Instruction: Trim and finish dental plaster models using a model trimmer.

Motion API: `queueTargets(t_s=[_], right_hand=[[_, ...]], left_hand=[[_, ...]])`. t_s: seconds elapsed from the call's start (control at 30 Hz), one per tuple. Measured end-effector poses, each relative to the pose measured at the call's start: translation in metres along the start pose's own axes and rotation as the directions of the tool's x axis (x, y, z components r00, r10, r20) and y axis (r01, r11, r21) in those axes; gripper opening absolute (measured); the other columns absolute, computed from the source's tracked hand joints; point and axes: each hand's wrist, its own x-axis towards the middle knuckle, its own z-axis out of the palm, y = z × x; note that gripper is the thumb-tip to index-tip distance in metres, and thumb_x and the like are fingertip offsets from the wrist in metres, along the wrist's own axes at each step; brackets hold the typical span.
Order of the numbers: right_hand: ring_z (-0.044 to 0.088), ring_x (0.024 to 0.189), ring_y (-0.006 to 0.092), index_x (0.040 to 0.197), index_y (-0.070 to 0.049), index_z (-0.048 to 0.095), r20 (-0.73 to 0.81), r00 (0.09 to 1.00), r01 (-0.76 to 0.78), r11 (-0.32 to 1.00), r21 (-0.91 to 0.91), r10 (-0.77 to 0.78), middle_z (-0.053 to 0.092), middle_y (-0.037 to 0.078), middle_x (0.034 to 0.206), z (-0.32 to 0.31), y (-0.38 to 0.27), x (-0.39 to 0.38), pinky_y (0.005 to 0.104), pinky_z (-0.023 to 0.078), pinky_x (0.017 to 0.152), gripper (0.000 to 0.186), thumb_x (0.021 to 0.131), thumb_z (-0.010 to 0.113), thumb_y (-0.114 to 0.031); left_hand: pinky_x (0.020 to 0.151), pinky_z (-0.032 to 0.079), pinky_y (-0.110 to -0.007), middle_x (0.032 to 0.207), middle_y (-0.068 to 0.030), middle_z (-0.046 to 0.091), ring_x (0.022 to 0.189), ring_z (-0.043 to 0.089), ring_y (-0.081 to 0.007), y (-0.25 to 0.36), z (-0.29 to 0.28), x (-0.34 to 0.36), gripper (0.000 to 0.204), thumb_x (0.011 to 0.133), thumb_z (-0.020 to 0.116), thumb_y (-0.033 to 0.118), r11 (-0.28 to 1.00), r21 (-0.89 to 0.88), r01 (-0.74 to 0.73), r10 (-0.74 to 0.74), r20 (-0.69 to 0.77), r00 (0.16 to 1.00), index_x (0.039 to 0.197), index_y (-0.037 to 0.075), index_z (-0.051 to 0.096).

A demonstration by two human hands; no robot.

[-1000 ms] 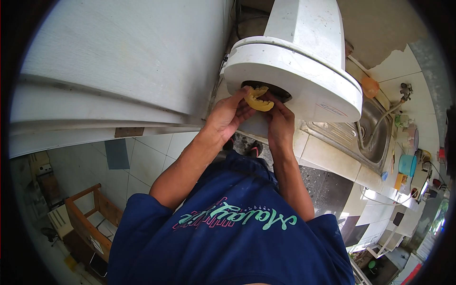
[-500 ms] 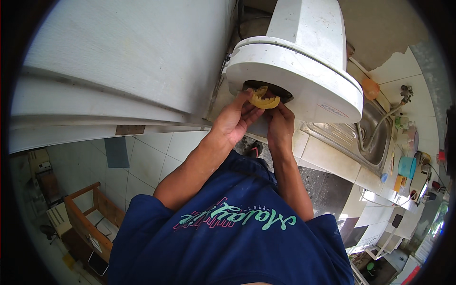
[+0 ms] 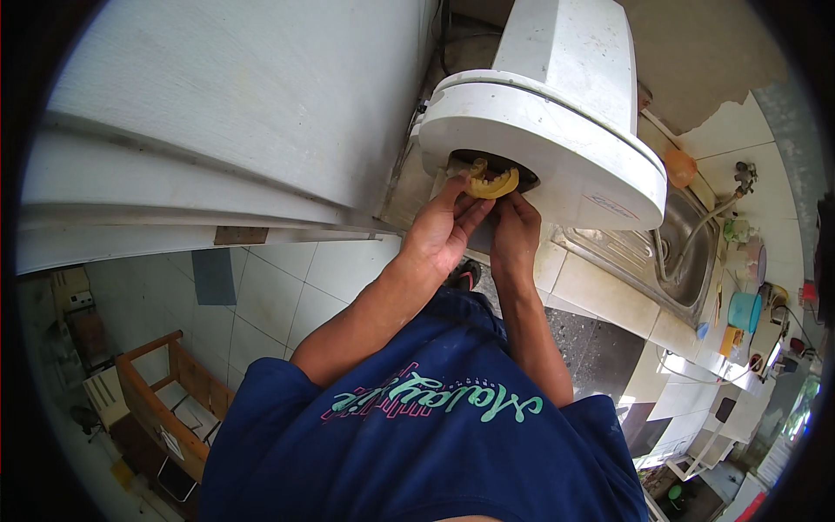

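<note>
A yellow, horseshoe-shaped dental cast point(image 3: 497, 186) is held right in front of the dark oval opening point(image 3: 513, 163) of a white machine point(image 3: 539, 126). My left hand point(image 3: 437, 233) pinches the cast's left end between thumb and fingers. Bent fingers of my right hand point(image 3: 515, 237) press together under the cast's right side. Their tips are partly hidden by the cast and the shadow of the opening. The curved side of the cast faces toward me.
A steel sink point(image 3: 691, 248) with a ridged drainboard is set in the tiled counter point(image 3: 600, 278) at right. An orange bag point(image 3: 679, 168) and a tap point(image 3: 744, 174) are beyond it. A large pale panel point(image 3: 235, 96) stands close on the left; a wooden frame point(image 3: 161, 391) is lower left.
The cast has turned slightly and shifted a little to the right, its right end now tilted higher. Both hands keep their hold, and the whole view has moved slightly.
</note>
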Motion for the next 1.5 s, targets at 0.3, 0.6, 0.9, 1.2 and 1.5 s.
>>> queueTargets(t_s=[0.3,0.6,0.9,1.2,1.5], right_hand=[[0.054,0.076,0.008,0.104,0.007,0.067,-0.022,1.0,0.016,0.998,-0.054,-0.017,0.066,0.005,0.086,0.002,-0.003,-0.002,0.0235,0.044,0.07,0.029,0.086,0.046,-0.004],[0.058,0.087,0.0089,0.11,0.005,0.066,0.003,1.0,-0.012,1.0,-0.006,0.012,0.067,0.006,0.097,0.004,-0.008,-0.006,0.0236,0.045,0.08,0.03,0.088,0.046,-0.003],[0.06,0.094,0.0103,0.112,0.003,0.066,0.033,0.999,-0.014,0.998,0.068,0.012,0.068,0.007,0.103,0.003,-0.007,-0.01,0.0245,0.044,0.087,0.029,0.089,0.048,-0.003],[0.061,0.092,0.0103,0.115,0.003,0.064,0.031,1.0,-0.009,0.988,0.157,0.004,0.068,0.008,0.103,0.002,0.0,-0.009,0.0229,0.047,0.083,0.029,0.091,0.052,-0.007],[0.061,0.1,0.0145,0.118,0.004,0.061,0.008,1.0,0.015,0.982,0.189,-0.017,0.065,0.012,0.111,-0.001,-0.001,-0.016,0.0256,0.046,0.09,0.031,0.09,0.05,-0.003]], left_hand=[[0.089,0.055,-0.029,0.109,-0.0121,0.059,0.1,0.061,-0.0223,-0.004,0.004,-0.004,0.031,0.089,0.065,0.015,0.998,-0.053,-0.018,0.02,0.027,0.999,0.113,-0.001,0.053],[0.09,0.053,-0.029,0.104,-0.0105,0.061,0.099,0.061,-0.0194,-0.004,0.002,-0.008,0.03,0.09,0.066,0.019,0.999,0.034,-0.012,0.012,-0.014,1.0,0.111,0.0,0.056],[0.085,0.053,-0.027,0.1,-0.0085,0.061,0.092,0.061,-0.0155,0.003,0.001,-0.005,0.032,0.089,0.066,0.023,0.989,0.146,0.012,-0.01,-0.012,1.0,0.11,0.0,0.058],[0.089,0.05,-0.032,0.116,-0.0106,0.057,0.108,0.057,-0.0195,0.016,-0.005,0.006,0.04,0.089,0.066,0.02,0.962,0.257,0.095,-0.109,0.042,0.993,0.121,-0.001,0.052],[0.083,0.054,-0.028,0.099,-0.0055,0.064,0.091,0.062,-0.0143,0.036,0.011,0.002,0.03,0.087,0.07,0.022,0.869,0.461,0.18,-0.215,0.023,0.976,0.109,0.003,0.062]])
